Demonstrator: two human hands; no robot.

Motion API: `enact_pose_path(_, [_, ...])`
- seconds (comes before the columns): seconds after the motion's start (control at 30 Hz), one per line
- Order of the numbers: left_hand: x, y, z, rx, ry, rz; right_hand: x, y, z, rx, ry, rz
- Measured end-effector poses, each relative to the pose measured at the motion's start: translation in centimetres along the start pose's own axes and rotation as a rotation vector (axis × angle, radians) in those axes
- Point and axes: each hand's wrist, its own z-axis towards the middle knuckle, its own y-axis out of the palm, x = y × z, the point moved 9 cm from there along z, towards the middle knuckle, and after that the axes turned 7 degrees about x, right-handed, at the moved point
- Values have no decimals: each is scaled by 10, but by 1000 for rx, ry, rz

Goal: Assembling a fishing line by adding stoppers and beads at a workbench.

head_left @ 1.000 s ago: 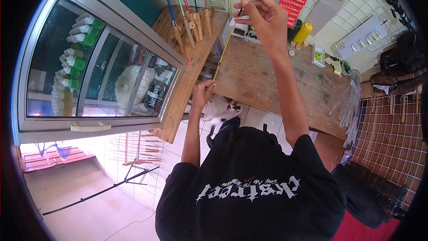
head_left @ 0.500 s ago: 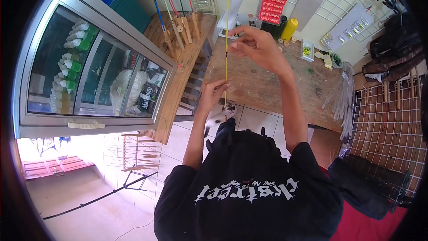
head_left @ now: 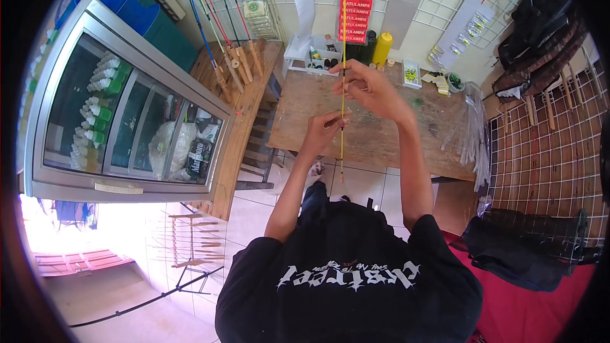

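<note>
A thin yellow rod (head_left: 343, 57) stands upright over the worn wooden desk (head_left: 375, 121). The right hand (head_left: 372, 89) pinches it higher up, the left hand (head_left: 323, 134) pinches it at 6 o'clock below. It looks light, whippy and easily snapped; hold it gently, hands apart.

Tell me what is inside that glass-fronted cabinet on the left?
The glass-fronted cabinet holds rows of small white bottles with green caps on the left, and clear plastic bags beside a dark packet. Glare and the metal frame hide the rest.
</note>
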Motion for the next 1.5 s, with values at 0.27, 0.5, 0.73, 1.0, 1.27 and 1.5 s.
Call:
enact_pose_path(0.27, [-4,25,8,95,-9,-237,-24,-52,11,166,48,62])
enact_pose_path(0.5, [-28,36,-1,-1,-108,-246,-52,-107,29,403,-1,146])
enact_pose_path(0.73, [-51,28,-17,-18,-107,-26,-67,-146,43,529,-85,144])
enact_pose_path(1.0, [-7,22,-2,43,0,-107,-44,-116,32,456,30,131])
enact_pose_path(1.27, [44,14,32,76,42,-57,83,-32,-34,181,271,237])
enact_pose_path(1.5, [68,14,67,72,39,-44,129,8,-72,103,403,414])
